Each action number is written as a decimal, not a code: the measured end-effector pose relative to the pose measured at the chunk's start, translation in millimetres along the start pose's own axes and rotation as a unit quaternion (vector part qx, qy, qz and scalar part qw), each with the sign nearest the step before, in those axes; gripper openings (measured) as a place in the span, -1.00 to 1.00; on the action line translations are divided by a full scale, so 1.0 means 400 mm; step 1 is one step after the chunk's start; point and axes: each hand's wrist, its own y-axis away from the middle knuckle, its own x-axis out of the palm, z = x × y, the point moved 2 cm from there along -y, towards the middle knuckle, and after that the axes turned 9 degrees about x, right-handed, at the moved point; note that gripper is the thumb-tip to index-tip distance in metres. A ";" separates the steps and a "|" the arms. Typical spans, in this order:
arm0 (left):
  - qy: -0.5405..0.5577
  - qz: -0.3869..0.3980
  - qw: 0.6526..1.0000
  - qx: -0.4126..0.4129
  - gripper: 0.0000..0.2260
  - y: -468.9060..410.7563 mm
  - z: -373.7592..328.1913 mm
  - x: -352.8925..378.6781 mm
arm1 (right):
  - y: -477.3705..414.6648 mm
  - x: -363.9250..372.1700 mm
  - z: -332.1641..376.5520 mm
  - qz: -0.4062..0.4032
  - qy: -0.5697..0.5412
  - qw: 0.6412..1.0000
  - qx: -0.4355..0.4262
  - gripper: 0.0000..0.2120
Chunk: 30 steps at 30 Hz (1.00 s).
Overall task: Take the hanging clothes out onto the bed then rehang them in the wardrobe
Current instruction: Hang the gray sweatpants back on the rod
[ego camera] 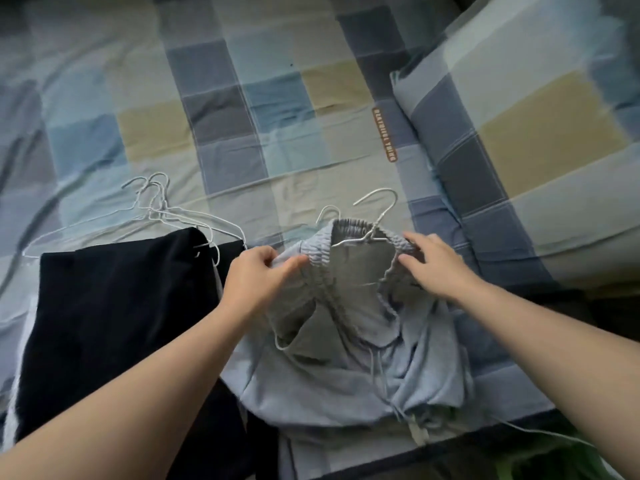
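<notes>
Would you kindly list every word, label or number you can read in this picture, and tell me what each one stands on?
"BEAUTIFUL THING" (probably; small, turned sideways, slightly blurred): on the brown label on the checked bed sheet.
Too blurred to read: the pale tag at the lower edge of the grey trousers.
No text shows on the dark garment.

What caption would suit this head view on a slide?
Left hand pinches and right hand touches the waistband of grey trousers on a wire hanger, laid on a checked bed.
</notes>
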 end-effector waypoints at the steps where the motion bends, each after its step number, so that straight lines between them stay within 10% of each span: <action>1: 0.002 0.009 1.000 -0.002 -0.51 0.025 -0.030 -0.030 | 0.044 -0.030 -0.004 0.004 -0.012 1.000 -0.004 -0.52; 12: 0.026 -0.045 0.999 -0.013 -0.51 0.425 -0.322 -0.388 | 0.579 -0.362 0.077 -0.004 -0.195 0.976 -0.100 -0.90; 25: 0.088 -0.077 0.974 0.192 -0.80 0.565 -0.548 -0.684 | 0.888 -0.573 0.212 -0.163 -0.325 0.892 -0.267 -0.90; 30: 0.116 -0.084 0.958 0.248 -0.86 0.546 -0.598 -0.766 | 1.018 -0.661 0.244 -0.245 -0.482 0.805 -0.246 -0.82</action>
